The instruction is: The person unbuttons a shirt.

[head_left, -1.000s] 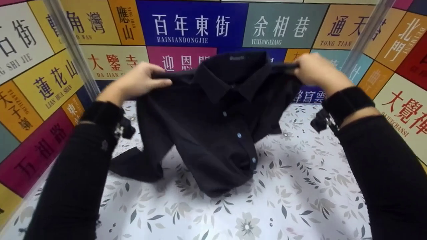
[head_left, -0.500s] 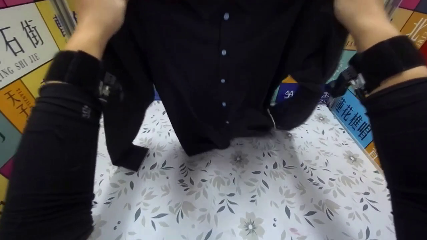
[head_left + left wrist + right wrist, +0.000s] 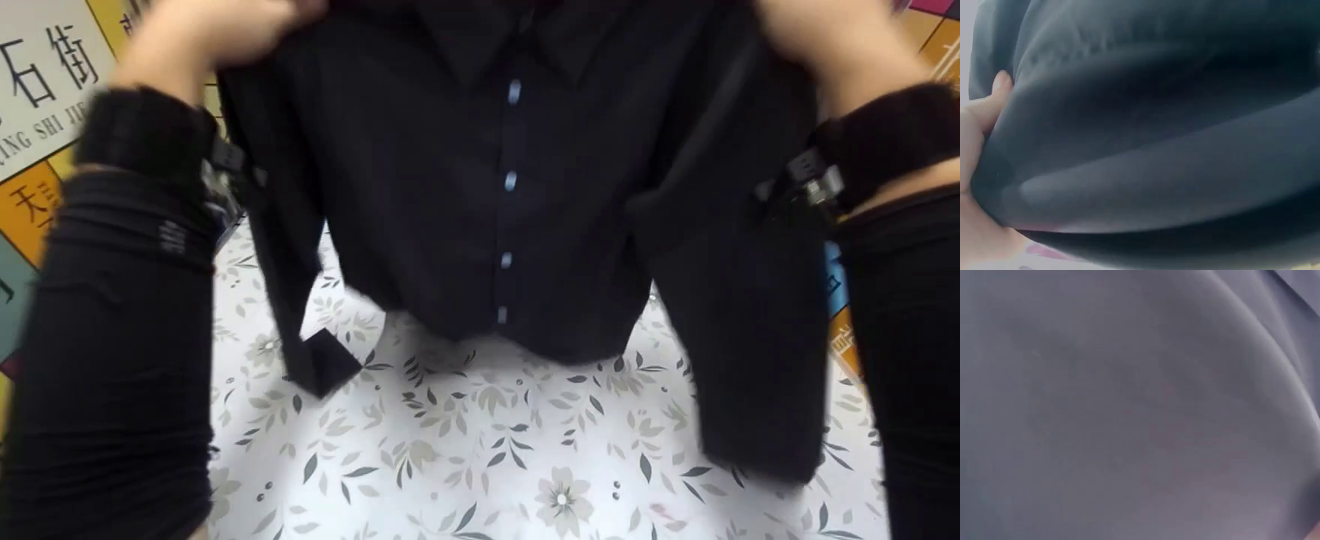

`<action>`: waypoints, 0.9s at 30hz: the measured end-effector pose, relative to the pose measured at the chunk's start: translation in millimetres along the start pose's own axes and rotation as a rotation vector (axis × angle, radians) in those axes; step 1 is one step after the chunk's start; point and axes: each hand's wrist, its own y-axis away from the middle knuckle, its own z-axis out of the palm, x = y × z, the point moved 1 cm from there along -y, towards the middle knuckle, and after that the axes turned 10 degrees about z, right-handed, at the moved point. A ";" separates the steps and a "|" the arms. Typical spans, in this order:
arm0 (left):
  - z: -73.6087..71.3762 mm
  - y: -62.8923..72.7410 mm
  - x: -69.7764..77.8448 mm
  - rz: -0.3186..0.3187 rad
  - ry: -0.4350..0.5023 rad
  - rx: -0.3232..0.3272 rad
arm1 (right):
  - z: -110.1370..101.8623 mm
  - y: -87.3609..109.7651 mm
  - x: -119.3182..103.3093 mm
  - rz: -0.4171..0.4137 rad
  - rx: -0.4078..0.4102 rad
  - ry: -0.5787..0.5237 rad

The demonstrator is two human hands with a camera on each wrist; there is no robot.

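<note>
A black button-up shirt (image 3: 427, 180) with a collar and pale buttons hangs between my two hands, its front facing me in the head view. At its shoulder on the left, my left hand (image 3: 232, 30) grips the cloth; in the left wrist view the thumb of that left hand (image 3: 979, 129) presses on the fabric. My right hand (image 3: 825, 41), blurred, holds the opposite shoulder. Both sleeves dangle, the right-hand one lower and nearer. Shirt cloth (image 3: 1129, 405) fills almost all of the right wrist view and hides the right fingers there.
Beneath the shirt lies a white tabletop (image 3: 450, 480) printed with grey flowers and leaves. Colourful panels with Chinese characters, such as the white panel (image 3: 45, 97) on the left, stand around it. A black wrist strap with a small camera sits on each wrist.
Both hands have risen and spread apart, lifting the shirt from low over the table. Within the last half second it swings toward me and the collar comes back into view.
</note>
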 end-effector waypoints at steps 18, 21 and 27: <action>214.6 9.8 -70.6 0.084 -0.073 -0.035 | 205.9 17.0 73.4 -0.114 -0.124 0.115; 233.4 5.8 -73.0 0.008 -0.094 0.127 | 226.0 16.8 67.3 -0.051 -0.003 0.065; 270.7 7.8 -79.6 -0.118 -0.037 0.178 | 275.2 22.7 63.7 0.032 -0.085 -0.006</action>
